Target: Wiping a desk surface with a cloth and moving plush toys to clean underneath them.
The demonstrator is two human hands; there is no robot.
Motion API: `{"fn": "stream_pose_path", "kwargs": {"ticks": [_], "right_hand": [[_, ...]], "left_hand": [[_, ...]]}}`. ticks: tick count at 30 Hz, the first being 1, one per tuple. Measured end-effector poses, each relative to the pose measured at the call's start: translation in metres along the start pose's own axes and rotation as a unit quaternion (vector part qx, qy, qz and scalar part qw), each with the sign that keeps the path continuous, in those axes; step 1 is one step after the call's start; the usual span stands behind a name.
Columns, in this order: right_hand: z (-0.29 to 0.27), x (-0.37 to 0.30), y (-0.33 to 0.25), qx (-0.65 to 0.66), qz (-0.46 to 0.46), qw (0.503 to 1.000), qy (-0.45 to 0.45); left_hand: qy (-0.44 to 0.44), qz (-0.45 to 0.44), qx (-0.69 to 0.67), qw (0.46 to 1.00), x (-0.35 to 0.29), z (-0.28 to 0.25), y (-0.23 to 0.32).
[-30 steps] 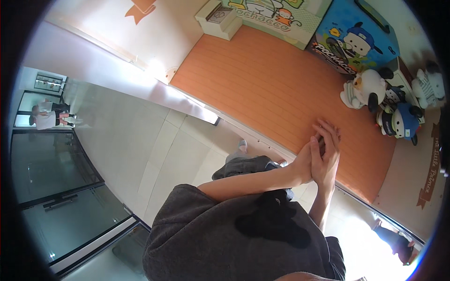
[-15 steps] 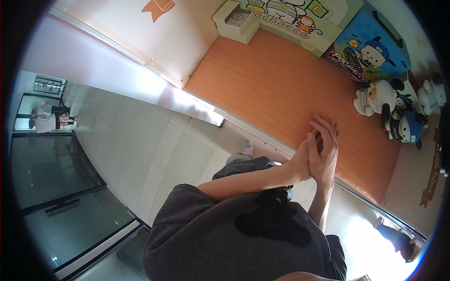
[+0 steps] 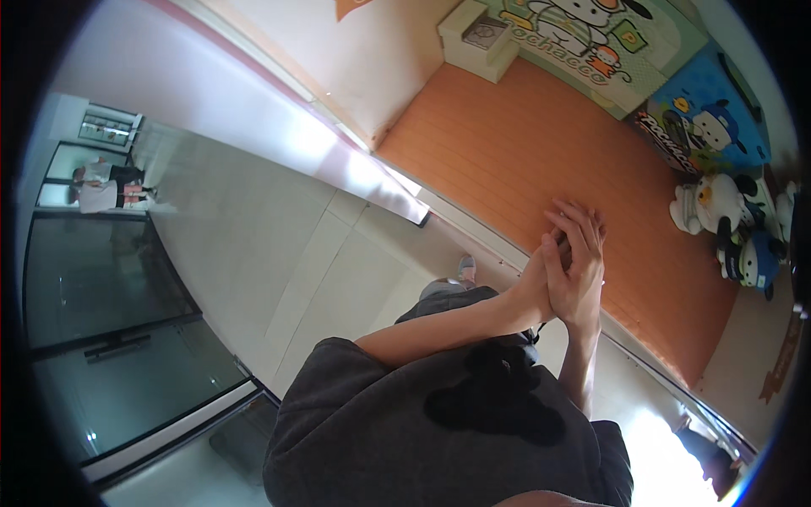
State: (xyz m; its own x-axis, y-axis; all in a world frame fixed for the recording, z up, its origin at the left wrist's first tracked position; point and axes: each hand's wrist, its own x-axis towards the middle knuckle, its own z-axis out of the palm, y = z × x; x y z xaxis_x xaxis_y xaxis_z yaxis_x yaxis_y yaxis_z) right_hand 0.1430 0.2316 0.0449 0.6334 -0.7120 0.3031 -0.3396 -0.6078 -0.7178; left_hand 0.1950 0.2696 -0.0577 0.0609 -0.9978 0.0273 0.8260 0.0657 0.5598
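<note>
My right hand [image 3: 581,275] lies over my left hand [image 3: 532,283], the two pressed together in front of my body. The right fingers are stretched out with small gaps between them, and its thumb stands apart. I see no object in it. Most of my left hand is covered by the right one, so its fingers are hidden. Just beyond the hands is the near edge of an orange-brown wood-pattern display floor [image 3: 498,152]. The fingertips appear above it; whether they touch it I cannot tell.
Plush dog toys [image 3: 714,203] sit at the display's right, near a blue cartoon-printed box [image 3: 714,122]. A cream stepped block [image 3: 473,51] and a green cartoon panel [image 3: 591,46] stand behind. Glass doors [image 3: 110,279] are at left. People [image 3: 101,190] are far left; another person [image 3: 714,452] is lower right.
My view has shifted, so the display, box and plush toys sit farther right in the picture. My hands stay pressed together in nearly the same pose.
</note>
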Motion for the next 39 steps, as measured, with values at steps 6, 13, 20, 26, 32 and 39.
{"fn": "stream_pose_path", "kwargs": {"ticks": [6, 13, 20, 26, 32, 39], "right_hand": [[0.032, 0.031, -0.014, 0.052, -0.052, 0.996, -0.043], [0.053, 0.049, -0.019, 0.093, -0.078, 0.987, -0.105], [0.043, 0.043, -0.005, 0.089, -0.116, 0.984, -0.101], [0.013, 0.028, 0.013, 0.078, -0.134, 0.982, -0.105], [-0.032, 0.006, 0.045, 0.049, -0.138, 0.984, -0.104], [-0.105, -0.038, 0.082, 0.035, -0.067, 0.995, -0.070]], "left_hand": [[0.069, 0.056, 0.094, 0.992, -0.011, -0.015, 0.048], [0.152, 0.104, 0.184, 0.966, -0.007, -0.023, 0.076], [0.213, 0.142, 0.261, 0.931, -0.011, -0.018, 0.059], [0.237, 0.149, 0.303, 0.911, -0.003, -0.006, 0.023], [0.210, 0.119, 0.340, 0.909, 0.005, 0.017, -0.032], [0.151, 0.079, 0.386, 0.907, 0.015, 0.057, -0.110]]}}
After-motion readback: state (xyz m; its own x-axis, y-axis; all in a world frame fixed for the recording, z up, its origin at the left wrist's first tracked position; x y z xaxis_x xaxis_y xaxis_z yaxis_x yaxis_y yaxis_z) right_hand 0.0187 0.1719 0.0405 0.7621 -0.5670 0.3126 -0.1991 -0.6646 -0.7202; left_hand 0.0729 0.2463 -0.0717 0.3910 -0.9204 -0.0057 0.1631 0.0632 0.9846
